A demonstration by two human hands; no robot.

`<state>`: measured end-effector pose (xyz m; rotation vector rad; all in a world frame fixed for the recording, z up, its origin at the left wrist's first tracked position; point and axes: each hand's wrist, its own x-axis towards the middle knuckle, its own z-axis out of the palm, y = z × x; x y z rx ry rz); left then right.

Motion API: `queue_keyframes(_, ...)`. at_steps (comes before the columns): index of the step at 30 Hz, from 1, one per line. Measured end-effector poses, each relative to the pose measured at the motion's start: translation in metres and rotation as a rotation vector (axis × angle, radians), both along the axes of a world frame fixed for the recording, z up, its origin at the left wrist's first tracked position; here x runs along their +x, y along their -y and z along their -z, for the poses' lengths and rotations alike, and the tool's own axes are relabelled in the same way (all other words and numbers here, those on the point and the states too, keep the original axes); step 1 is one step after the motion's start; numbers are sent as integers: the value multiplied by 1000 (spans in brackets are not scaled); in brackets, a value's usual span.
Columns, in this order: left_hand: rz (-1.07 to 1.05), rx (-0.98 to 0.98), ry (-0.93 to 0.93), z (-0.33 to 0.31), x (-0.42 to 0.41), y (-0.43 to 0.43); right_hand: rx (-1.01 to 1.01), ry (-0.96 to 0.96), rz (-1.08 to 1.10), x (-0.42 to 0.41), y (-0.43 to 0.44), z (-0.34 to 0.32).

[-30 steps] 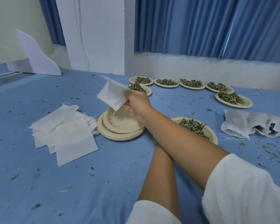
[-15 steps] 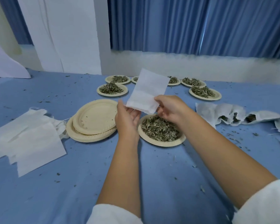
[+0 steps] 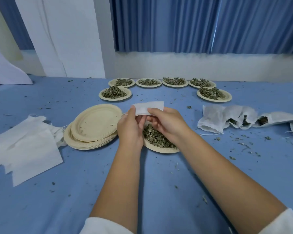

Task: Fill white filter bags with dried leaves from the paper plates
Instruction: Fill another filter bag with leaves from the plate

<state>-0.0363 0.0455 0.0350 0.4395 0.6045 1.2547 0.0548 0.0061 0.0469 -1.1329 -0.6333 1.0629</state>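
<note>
I hold one white filter bag (image 3: 150, 107) between both hands, just above a paper plate (image 3: 161, 150) heaped with dried leaves (image 3: 156, 138). My left hand (image 3: 129, 127) pinches the bag's left side, and my right hand (image 3: 167, 123) grips its right side with the thumb on top. Only the bag's upper part shows above my fingers. A pile of flat white bags (image 3: 24, 147) lies at the left. Several filled bags (image 3: 235, 120) lie at the right.
A stack of bare paper plates (image 3: 93, 127) sits left of my hands. Several plates of dried leaves (image 3: 115, 93) stand in an arc at the back, one at the far right (image 3: 213, 94). Leaf crumbs are scattered over the blue cloth (image 3: 159, 183).
The bag has come down from upright above the plate to low between my hands. Both hands have drawn closer together on it. One second ago my right hand alone carried it from the left.
</note>
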Motion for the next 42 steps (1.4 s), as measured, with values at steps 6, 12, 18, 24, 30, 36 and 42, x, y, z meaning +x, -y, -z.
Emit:
queue_keyframes(6,-26,-215,52,4,-15,-19,-103,-29,99,19,5,-1)
queue_keyframes(12,48,-51,-233,-2,-21,-14,-160,92,-2,27,11,-8)
queue_keyframes(18,147,564,-887,-9,-21,8,-142,187,-100,32,11,-5)
queue_keyframes(24,213,693,-1006,-4,-21,11,-100,120,-101,39,9,-2)
queue_keyframes(30,201,697,-983,-6,-23,11,-120,154,-132,43,9,-3)
queue_keyframes(36,125,833,-1138,0,-21,11,-149,217,-144,45,8,-1)
queue_keyframes(42,-142,860,-1220,2,-16,11,-96,240,-192,51,10,-3)
